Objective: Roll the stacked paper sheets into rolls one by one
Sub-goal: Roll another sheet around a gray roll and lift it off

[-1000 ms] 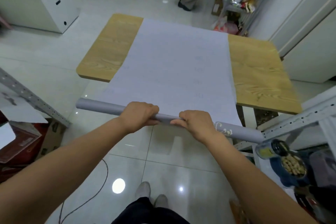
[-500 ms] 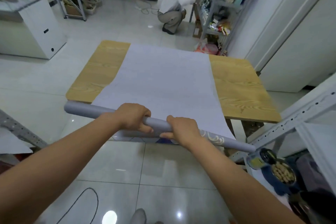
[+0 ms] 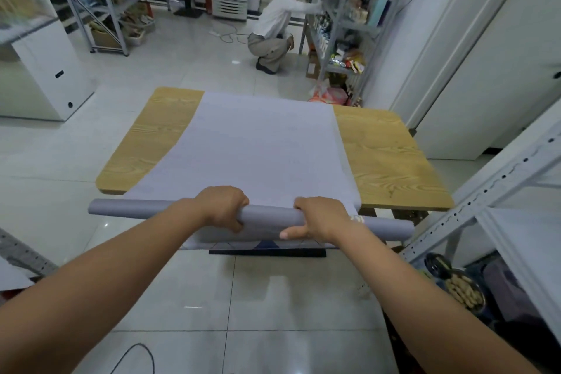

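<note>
A wide white paper sheet [image 3: 258, 149] lies flat across the wooden table [image 3: 385, 161], running from its far edge to the near edge. Its near end is wound into a long grey-white paper roll [image 3: 267, 217] that sits at the table's front edge and sticks out past the sheet on both sides. My left hand [image 3: 226, 206] grips the roll left of its middle, fingers curled over the top. My right hand [image 3: 320, 218] grips it right of the middle, thumb underneath. Edges of lower sheets [image 3: 267, 244] hang below the roll.
A person [image 3: 273, 30] crouches at metal shelving [image 3: 343, 24] beyond the table. A white cabinet [image 3: 45, 70] stands at the left. A metal rack [image 3: 485, 200] with a bowl of peanuts [image 3: 461, 290] is close on my right. A black cable [image 3: 133, 355] lies on the tiled floor.
The roll has moved forward onto the table's near edge and grown thicker. Both hands shifted their grip on it. The view has tilted up, showing more of the room.
</note>
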